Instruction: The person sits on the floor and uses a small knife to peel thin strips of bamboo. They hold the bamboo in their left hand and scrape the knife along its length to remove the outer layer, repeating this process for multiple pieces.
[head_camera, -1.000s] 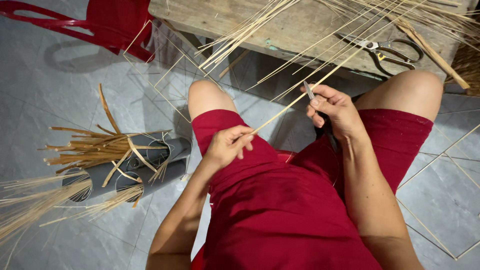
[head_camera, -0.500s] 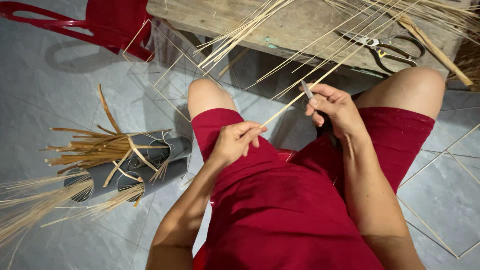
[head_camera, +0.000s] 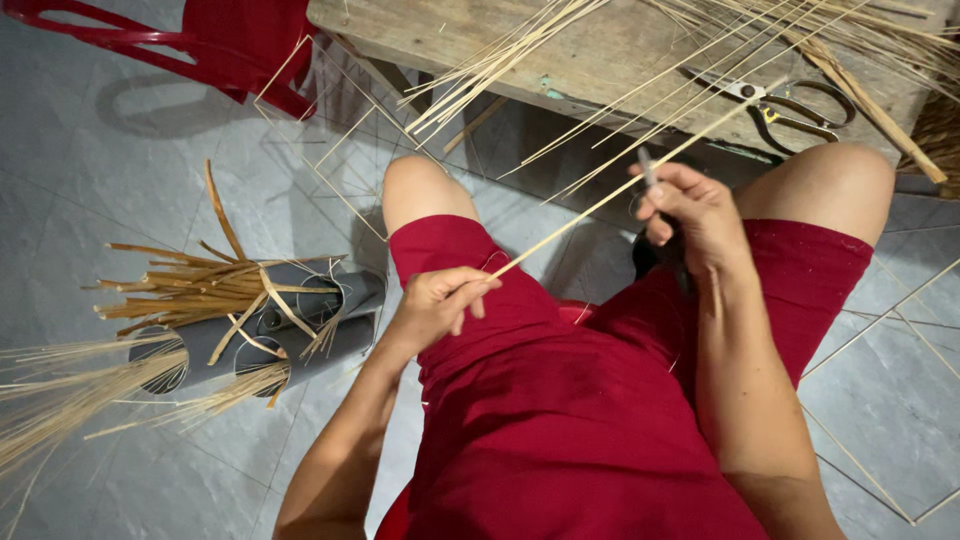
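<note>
**Shaving a bamboo strip over the lap**

Pinching the near end of a long thin bamboo strip (head_camera: 610, 200), the left hand (head_camera: 440, 305) is closed on it just above the left thigh. The strip runs up and away, slanting toward the wooden bench (head_camera: 600, 50). The right hand (head_camera: 690, 215) is closed around a small knife (head_camera: 648, 165); the blade tip shows above the fingers and lies against the strip about midway along it. Both hands sit over red shorts (head_camera: 560, 420).

Judged progress: this strip appears to be mid-working, with the blade partway along it. Many pale strips (head_camera: 500, 65) lie fanned on the bench, beside a pair of scissors (head_camera: 795, 105); whether they are finished or waiting cannot be told. On the tiled floor (head_camera: 100, 170), to the person's left, grey tubes (head_camera: 280, 335) lie under a heap of broader offcuts (head_camera: 190, 290) and fine slivers. That suggests a good deal of trimming is done. A red plastic chair (head_camera: 230, 40) stands beyond.
</note>
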